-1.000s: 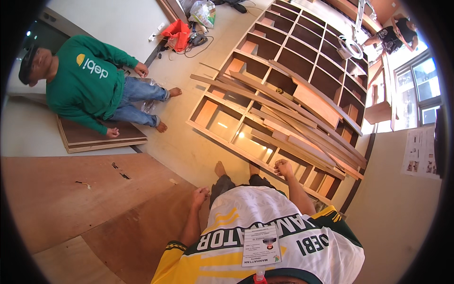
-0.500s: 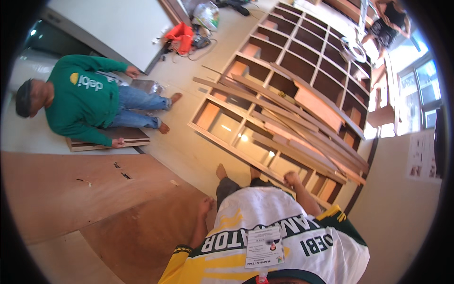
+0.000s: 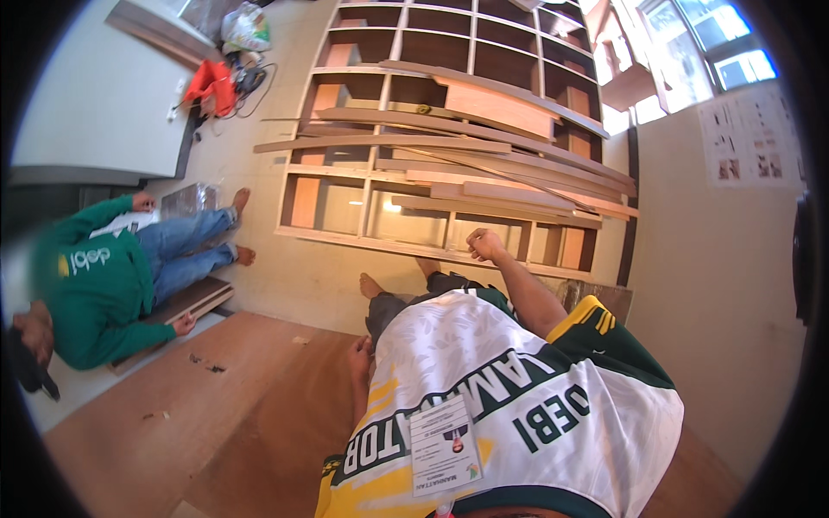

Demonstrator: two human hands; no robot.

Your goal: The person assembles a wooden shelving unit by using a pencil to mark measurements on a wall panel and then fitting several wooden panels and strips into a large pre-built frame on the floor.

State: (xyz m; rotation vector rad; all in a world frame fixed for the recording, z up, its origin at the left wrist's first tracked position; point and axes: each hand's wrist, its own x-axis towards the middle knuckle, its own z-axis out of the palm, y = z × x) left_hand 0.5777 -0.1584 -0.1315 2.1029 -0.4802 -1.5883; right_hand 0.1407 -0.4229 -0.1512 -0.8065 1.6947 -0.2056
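Observation:
My right hand [image 3: 486, 245] is in front of me with its fingers curled; no object shows in it. It appears over the near edge of a large wooden shelf frame [image 3: 406, 249] lying on the floor; whether they touch I cannot tell. Across the frame's compartments rest several long wood strips [image 3: 484, 147], with a wider light-wood board [image 3: 496, 108] among them. My left hand [image 3: 361, 354] hangs low beside my left thigh, near a brown plywood sheet [image 3: 250, 363]. Its fingers are too small and shaded to make out.
On the left a person in a green sweater [image 3: 104, 285] sits on stacked boards [image 3: 207, 298]. A large white panel [image 3: 95, 95], red bag [image 3: 210, 88] and filled plastic bag [image 3: 246, 28] are at the upper left. A wall [image 3: 708, 285] stands on the right, with windows [image 3: 699, 34] beyond.
My view has turned, so the shelf frame now lies more squarely ahead and the seated person is farther left. My right hand now appears over the frame's near edge.

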